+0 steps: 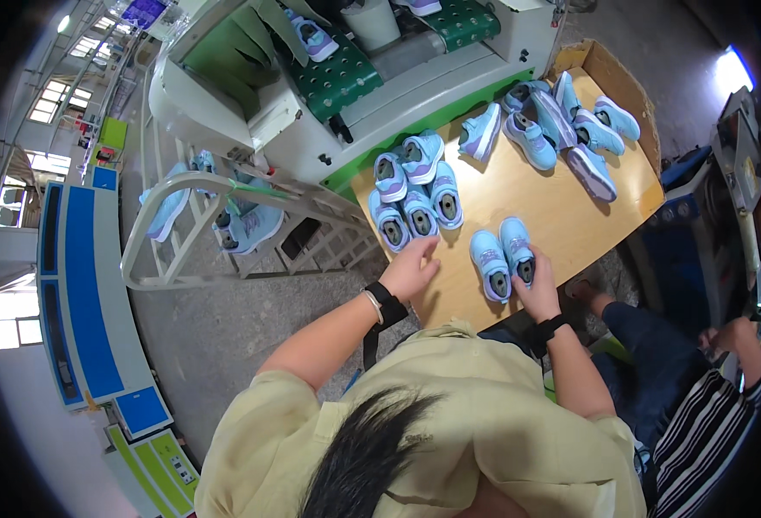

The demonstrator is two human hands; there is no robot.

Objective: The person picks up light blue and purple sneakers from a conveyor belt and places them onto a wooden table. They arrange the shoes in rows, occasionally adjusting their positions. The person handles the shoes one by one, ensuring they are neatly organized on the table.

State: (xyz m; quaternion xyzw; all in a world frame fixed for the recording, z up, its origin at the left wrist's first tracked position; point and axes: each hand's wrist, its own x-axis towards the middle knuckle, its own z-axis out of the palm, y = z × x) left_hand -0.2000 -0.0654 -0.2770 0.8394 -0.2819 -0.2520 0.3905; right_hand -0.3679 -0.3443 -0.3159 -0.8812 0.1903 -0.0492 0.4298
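Resting at the frame's centre, a pair of small light-blue sneakers with lilac trim (pixel 503 257) stood side by side on the wooden tabletop (pixel 518 194). The right hand (pixel 537 289) loosely cupped their heels; the left hand (pixel 410 269), fingers spread and holding nothing, touched a cluster of matching sneakers (pixel 415 190). A careless nudge could likely topple that tightly packed cluster off the near edge.
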